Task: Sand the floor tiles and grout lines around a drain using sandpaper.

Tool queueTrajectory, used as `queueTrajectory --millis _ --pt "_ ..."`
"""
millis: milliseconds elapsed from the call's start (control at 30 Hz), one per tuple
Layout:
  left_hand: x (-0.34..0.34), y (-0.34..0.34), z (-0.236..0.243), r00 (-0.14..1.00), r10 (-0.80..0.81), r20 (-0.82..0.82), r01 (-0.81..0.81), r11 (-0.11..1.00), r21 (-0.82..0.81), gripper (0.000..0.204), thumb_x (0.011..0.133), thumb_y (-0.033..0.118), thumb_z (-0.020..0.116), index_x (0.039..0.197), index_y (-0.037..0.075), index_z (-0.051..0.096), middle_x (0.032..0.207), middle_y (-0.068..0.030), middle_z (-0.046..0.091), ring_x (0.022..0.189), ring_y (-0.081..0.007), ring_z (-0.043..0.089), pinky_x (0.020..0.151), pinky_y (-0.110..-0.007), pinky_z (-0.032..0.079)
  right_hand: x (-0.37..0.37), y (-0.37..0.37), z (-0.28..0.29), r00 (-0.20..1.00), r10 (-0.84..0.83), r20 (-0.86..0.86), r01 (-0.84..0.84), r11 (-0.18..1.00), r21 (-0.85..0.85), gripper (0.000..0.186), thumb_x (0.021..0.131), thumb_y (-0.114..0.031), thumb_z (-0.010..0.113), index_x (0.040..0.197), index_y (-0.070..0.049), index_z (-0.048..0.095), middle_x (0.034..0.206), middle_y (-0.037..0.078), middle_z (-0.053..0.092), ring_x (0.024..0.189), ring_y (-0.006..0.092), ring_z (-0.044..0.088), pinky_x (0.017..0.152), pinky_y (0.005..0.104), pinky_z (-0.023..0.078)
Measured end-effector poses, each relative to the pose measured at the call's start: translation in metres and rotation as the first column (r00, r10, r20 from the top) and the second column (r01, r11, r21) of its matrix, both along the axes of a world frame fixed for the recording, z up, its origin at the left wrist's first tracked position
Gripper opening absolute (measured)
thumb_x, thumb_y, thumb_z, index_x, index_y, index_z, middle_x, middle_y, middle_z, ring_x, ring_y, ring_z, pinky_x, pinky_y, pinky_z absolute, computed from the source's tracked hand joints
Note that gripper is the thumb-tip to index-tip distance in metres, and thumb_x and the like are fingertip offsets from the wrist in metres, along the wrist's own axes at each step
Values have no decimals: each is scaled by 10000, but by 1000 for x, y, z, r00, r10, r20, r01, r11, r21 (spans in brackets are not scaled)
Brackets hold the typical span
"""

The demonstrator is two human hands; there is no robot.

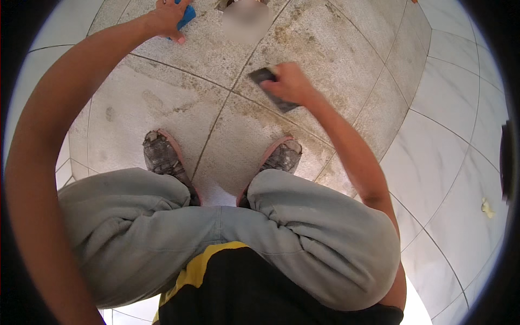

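A floor of large pale tiles [162,108] is seen from above, its grout lines bent by the lens; the middle tiles are stained brown and grey, while those at the right [460,162] are cleaner, white and marbled. The floor's upper middle is covered by a blurred patch, so what lies there cannot be made out.

The left hand [169,17] is stretched far forward to the top edge, where it is partly cut off. Its fingers are closed around a blue object [187,16], only a corner of which is shown; its kind cannot be told. The right hand [290,84] is held over the stained tiles, its fingers pinched on a dark flat rectangular piece [271,89] that is blurred and half hidden by the hand. Whether the piece touches the floor cannot be told.

Below, both knees are bent in grey trousers [303,227], and two worn, soiled sandals [162,154] are set apart on the tiles. A black and yellow garment [244,287] is cropped by the lower edge.
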State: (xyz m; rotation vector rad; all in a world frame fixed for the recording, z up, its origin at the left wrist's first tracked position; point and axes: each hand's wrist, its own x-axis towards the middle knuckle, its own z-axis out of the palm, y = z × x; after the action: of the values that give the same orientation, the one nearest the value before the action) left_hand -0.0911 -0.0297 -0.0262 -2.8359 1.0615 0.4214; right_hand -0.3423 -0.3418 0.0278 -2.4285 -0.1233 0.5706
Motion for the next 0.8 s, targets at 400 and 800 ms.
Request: queueTrajectory --millis 400,800 --pt "-33 -27 10 995 85 -45 -84 996 28 1215 540 199 948 1493 287 199 1375 -232 376 1201 -517 462 911 -585 514 -3 20 -1 980 177 -92 -184 980 -77 239 798 -230 694 826 6 664 671 203 633 635 299 658 650 414 530" --pt "-27 -40 16 988 153 -12 -151 980 128 1210 535 205 953 1482 260 201 1372 -228 381 1203 -482 480 906 -572 518 0 29 9 978 163 -129 -178 977 -119 276 807 -269 689 803 6 662 759 247 651 737 433 649 681 487 519"
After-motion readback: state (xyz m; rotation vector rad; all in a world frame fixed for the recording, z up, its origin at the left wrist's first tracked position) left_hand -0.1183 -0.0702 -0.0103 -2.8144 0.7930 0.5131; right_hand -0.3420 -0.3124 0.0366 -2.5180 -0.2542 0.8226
